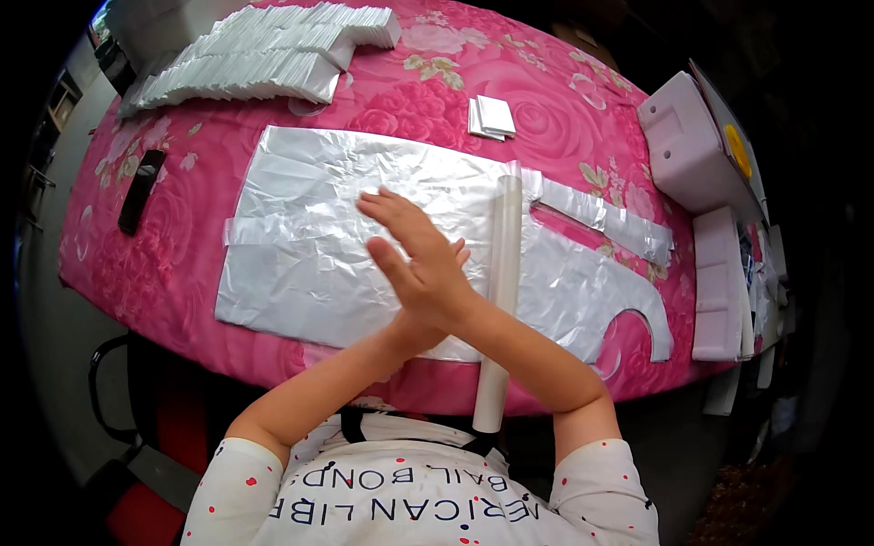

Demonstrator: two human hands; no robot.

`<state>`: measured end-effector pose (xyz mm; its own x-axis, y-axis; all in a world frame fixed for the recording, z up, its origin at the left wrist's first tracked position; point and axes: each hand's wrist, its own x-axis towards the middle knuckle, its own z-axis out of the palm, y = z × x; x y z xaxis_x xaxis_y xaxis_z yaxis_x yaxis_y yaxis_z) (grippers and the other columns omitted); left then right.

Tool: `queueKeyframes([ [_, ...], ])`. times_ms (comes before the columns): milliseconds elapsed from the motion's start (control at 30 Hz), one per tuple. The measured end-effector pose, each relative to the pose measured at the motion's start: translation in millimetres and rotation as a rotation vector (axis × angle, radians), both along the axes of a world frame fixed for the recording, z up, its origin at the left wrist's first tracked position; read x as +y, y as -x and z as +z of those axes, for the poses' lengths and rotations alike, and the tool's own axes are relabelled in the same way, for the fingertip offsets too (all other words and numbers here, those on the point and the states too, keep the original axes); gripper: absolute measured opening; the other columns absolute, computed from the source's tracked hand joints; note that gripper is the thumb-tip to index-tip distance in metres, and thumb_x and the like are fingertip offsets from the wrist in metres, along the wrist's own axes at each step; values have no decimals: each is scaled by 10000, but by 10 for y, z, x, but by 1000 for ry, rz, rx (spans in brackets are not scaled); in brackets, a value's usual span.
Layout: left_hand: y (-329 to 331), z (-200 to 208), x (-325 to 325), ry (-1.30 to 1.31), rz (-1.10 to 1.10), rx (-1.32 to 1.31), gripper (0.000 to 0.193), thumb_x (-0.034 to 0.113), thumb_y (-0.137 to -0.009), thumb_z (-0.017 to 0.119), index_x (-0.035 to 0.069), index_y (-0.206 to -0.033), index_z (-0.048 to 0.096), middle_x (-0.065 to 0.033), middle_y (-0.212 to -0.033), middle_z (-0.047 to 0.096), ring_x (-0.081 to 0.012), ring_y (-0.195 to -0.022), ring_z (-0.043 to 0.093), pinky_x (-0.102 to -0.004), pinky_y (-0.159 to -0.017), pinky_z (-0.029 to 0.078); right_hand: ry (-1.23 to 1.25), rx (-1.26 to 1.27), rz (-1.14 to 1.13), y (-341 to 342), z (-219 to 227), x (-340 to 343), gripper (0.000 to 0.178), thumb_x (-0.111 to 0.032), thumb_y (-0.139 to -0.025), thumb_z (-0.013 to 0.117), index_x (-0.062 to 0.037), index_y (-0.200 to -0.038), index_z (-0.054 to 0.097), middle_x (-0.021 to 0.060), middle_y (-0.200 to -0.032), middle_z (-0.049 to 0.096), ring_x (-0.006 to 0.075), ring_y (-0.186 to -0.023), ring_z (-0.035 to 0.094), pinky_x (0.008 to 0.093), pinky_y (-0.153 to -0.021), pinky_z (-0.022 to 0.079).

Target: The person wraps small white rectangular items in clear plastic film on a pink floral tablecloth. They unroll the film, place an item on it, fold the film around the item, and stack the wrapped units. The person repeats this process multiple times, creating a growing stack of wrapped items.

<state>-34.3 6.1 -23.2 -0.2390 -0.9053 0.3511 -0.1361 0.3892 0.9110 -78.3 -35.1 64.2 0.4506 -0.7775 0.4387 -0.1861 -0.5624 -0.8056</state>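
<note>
A silver plastic bag (300,264) with cut-out handles lies flat and slightly wrinkled, its handle end to the right. Across it rests a long pale tube (496,318), its near end past the table edge. My forearms cross above the bag. On top is my right hand (421,259), fingers spread and thumb apart, holding nothing. Beneath it, my left hand (428,332) is mostly covered; a few outstretched fingertips show beside the right hand, close to the tube. Whether either hand touches the bag I cannot tell.
Rows of folded white packets (264,55) are stacked at the far left. Two small white squares (493,118) lie beyond the bag. A black phone (141,193) is at left, and white foam boxes (687,136) stand at right. A pink flowered cloth (401,116) covers the table.
</note>
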Motion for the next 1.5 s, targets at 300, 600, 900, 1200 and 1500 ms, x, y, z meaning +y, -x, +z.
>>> queueKeyframes([
  [300, 269, 485, -1123, -931, -74, 851, 574, 356, -953, 329, -91, -1311, 285, -196, -1320, 381, -264, -1236, 385, -357, -1043, 310, 71, 377, -305, 1633, -305, 639, 392, -285, -899, 506, -22, -1188, 532, 140, -1239, 523, 326, -1188, 453, 399, -999, 348],
  [600, 232, 441, -1200, -1066, 51, 784, 639, 452, -955, 263, -92, -1287, 307, -230, -1285, 419, -296, -1191, 442, -375, -1012, 367, 150, 673, 1, 1803, -378, 611, 595, -470, -889, 422, -59, -1319, 423, 126, -1410, 348, 334, -1311, 292, 418, -1065, 256],
  [900, -1430, 619, -698, -762, 175, 503, 602, 481, -949, 237, -19, -1212, 447, -160, -1187, 539, -215, -1064, 535, -319, -907, 424, 36, 188, 673, -204, -102, 632, 598, -487, -909, 385, -10, -1263, 460, 175, -1340, 413, 357, -1316, 255, 462, -1058, 233],
  [1200, -2835, 616, 777, -695, 412, 220, 556, 458, -961, 250, 9, -1194, 482, -106, -1120, 576, -158, -982, 555, -266, -847, 424, 371, 437, 453, -488, -292, 60, 521, -449, -879, 458, -41, -1194, 533, 137, -1275, 483, 317, -1277, 339, 432, -1061, 250],
  [1500, -2288, 537, 1340, -308, 544, -800, 622, 305, -816, 613, -49, -1266, 367, -206, -1079, 509, -346, -979, 537, -397, -852, 430, 427, 533, 360, -1607, -677, 24, 538, -439, -877, 448, -80, -1277, 481, 123, -1363, 402, 320, -1332, 240, 455, -1098, 149],
])
